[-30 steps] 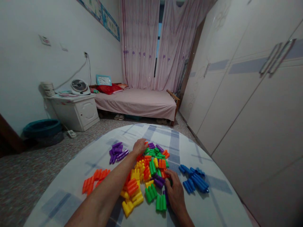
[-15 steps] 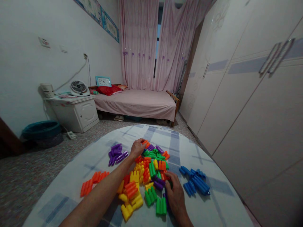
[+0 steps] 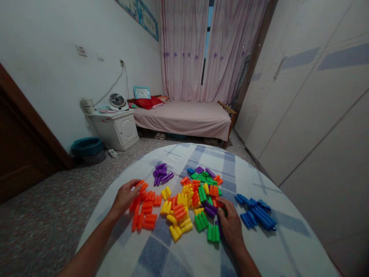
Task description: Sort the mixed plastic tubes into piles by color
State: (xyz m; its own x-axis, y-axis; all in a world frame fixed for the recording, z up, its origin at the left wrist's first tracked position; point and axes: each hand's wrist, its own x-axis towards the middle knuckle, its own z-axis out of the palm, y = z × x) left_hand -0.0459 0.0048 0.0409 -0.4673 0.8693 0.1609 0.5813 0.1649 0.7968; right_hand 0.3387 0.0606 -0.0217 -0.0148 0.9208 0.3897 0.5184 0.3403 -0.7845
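Note:
A mixed heap of coloured plastic blocks (image 3: 196, 200) lies on a round table with a checked cloth (image 3: 184, 254). My left hand (image 3: 124, 196) is at the orange pile (image 3: 145, 209) on the left, fingers curled around an orange block (image 3: 139, 184). My right hand (image 3: 229, 223) rests on the heap's right edge, fingers bent down among purple and green blocks; what it holds, if anything, is hidden. Sorted piles lie around: purple (image 3: 161, 174) at the far left and blue (image 3: 256, 213) on the right.
Beyond the table stand a bed (image 3: 184, 117) with a pink cover, a white bedside cabinet (image 3: 115, 129) with a fan, and a teal basin (image 3: 86, 146) on the floor. White wardrobe doors (image 3: 302, 96) line the right side. A dark wooden door (image 3: 20, 146) is at left.
My left hand came back from the far side of the heap to the orange pile on the left, carrying an orange block. The view shifted left. My right hand stayed at the heap's edge.

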